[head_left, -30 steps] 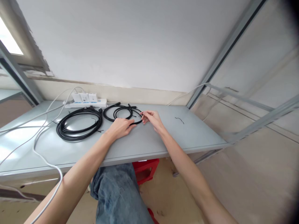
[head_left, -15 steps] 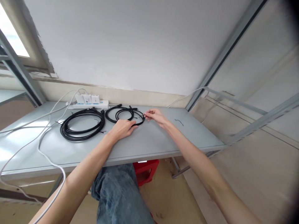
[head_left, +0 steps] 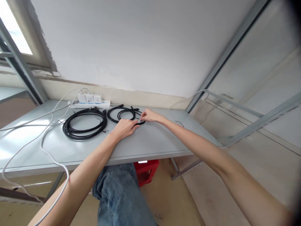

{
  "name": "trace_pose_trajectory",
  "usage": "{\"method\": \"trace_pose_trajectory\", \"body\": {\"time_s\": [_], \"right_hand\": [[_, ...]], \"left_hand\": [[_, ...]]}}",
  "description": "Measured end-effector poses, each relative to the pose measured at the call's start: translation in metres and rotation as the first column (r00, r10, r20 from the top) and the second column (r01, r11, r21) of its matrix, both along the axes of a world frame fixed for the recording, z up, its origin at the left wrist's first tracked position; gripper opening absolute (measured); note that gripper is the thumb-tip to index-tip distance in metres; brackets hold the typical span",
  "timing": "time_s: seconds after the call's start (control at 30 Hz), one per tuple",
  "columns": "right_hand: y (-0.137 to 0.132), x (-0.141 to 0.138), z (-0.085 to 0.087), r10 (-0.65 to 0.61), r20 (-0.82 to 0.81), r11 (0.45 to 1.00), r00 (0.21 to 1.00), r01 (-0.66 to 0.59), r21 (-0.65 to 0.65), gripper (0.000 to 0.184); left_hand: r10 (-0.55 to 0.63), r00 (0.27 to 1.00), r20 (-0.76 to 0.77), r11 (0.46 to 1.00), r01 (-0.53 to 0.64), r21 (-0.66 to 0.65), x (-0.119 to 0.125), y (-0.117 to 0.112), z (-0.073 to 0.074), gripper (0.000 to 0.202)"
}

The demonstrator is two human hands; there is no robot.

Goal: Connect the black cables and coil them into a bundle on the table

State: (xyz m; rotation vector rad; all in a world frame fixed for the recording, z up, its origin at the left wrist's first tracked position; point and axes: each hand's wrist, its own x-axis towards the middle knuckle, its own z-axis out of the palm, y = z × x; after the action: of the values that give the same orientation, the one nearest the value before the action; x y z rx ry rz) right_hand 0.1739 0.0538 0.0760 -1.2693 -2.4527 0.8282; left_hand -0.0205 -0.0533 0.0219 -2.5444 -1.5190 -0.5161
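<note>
A black cable (head_left: 114, 119) lies in loose loops near the back of the grey table (head_left: 145, 144). My left hand (head_left: 125, 128) rests on the table at the loops' front edge, its thumb and fingers closed on the cable. At the right side of the loops, my right hand (head_left: 148, 115) pinches with thumb and fingertips. Whatever sits in that pinch is too small to make out. Left of my left hand lies a second coil of thicker black cable (head_left: 81, 137), with thin black ties sticking out of it.
A white power strip (head_left: 103, 104) with white plug adapters (head_left: 89, 98) stands at the back left. White cords (head_left: 44, 150) hang over the table's left side. A short black tie (head_left: 180, 123) lies on the right. Below the table is a red stool (head_left: 150, 171).
My right hand has shifted slightly left and its fingers now point downward at the cable. My left hand stays on the cable. The view has tilted a little.
</note>
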Motion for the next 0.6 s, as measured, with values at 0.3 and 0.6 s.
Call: {"method": "trace_pose_trajectory", "body": {"time_s": [0.3, 0.6], "right_hand": [[0.003, -0.008, 0.037, 0.238, 0.181, 0.957, 0.954, -0.198, -0.213, 0.052], [-0.021, 0.004, 0.018, 0.283, 0.284, 0.897, 0.916, -0.358, 0.259, 0.038]], "left_hand": [[0.07, 0.993, 0.091, 0.996, -0.074, 0.041, -0.003, 0.0, 0.001, 0.047], [0.107, 0.981, 0.163, 0.99, -0.12, 0.07, -0.007, 0.002, 0.003, 0.046]]}}
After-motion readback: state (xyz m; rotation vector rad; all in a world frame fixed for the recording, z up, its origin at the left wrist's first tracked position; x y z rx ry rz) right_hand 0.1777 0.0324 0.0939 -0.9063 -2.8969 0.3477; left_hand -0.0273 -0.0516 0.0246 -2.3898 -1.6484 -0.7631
